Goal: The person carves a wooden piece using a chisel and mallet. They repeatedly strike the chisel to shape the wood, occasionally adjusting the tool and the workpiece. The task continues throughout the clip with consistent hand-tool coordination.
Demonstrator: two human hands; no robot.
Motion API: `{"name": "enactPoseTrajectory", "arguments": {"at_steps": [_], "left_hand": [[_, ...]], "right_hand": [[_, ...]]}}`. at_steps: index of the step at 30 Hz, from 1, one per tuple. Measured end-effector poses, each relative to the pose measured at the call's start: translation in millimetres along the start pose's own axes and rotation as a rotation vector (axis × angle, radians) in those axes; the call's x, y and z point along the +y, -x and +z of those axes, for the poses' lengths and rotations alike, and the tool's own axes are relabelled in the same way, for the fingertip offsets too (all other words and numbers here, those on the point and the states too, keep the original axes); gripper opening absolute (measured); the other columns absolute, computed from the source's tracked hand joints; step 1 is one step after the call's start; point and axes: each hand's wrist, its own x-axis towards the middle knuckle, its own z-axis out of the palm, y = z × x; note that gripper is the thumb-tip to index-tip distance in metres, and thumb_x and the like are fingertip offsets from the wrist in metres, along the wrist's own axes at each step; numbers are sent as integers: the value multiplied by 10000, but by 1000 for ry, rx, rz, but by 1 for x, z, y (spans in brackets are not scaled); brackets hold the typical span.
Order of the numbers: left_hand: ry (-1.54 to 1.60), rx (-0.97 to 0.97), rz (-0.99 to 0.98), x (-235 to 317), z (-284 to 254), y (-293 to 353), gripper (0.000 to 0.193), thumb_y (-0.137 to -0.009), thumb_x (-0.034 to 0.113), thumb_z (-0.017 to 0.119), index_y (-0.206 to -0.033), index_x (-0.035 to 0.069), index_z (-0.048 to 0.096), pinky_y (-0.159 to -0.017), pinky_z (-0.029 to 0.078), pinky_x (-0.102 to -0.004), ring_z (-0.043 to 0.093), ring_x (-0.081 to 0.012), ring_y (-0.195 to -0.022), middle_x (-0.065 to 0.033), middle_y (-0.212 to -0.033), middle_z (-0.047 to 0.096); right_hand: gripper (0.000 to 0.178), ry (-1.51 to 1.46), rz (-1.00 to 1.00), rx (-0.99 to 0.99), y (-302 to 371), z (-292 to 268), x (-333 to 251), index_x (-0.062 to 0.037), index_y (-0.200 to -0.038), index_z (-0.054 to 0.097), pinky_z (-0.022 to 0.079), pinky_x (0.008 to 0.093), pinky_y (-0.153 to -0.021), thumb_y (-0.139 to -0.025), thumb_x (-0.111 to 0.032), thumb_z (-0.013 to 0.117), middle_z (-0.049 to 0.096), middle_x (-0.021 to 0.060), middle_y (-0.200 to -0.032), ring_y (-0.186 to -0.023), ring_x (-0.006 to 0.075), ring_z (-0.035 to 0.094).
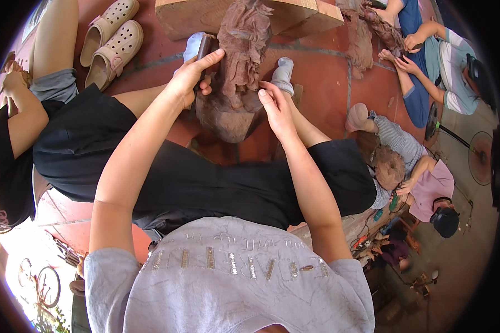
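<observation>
Grey shirt (228,277) and black lap sit below the wood carving (236,72), which stands on the red tile floor (316,72) between the feet. Left hand (191,77) grips a dark mallet (204,47) at its side; right hand (278,111) pinches what looks like a chisel against it. Folds are deeply cut; the base looks rough. Beige clogs (111,41) lie left of it.

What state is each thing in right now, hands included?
Carving: upright between the feet, rough-cut, braced by both hands.
Left hand: grip closed on a dark tool.
Right hand: fingertips pressed on the carving's side, holding nothing.
Sandals: off, lying side by side.
Plank: flat behind the carving.
</observation>
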Motion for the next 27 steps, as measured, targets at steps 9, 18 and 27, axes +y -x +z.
{"name": "enactPoseTrajectory", "arguments": {"at_steps": [9, 18, 27], "left_hand": [[100, -39, -32, 3, -5, 3, 381, -890, 384, 772, -1047, 118, 550, -470, 340, -257, 379, -72, -502, 14, -915, 539], [108, -41, -19, -8, -8, -9, 383, -966, 414, 668, -1129, 73, 606, -437, 327, -259, 393, -75, -476, -46, -980, 621], [138, -3, -70, 5, -6, 3, 258, -966, 303, 682, -1078, 88, 594, -418, 319, -263, 405, -78, -471, -75, -1017, 643]], "right_hand": [[591, -48, 47, -71, -7, -4, -9, -21, -1418, 495, 397, 349, -1065, -994, -409, 633, 594, 164, -1297, -1245, 215, 532], [808, 372, -250, -111, -4, -1, -14, -46, -1456, 465, 368, 438, -1124, -806, -366, 825, 530, 193, -1398, -1329, 345, 470], [800, 447, -280, -102, -3, 1, -24, -31, -1455, 454, 382, 448, -1115, -814, -337, 820, 528, 185, -1395, -1317, 351, 478]]}}
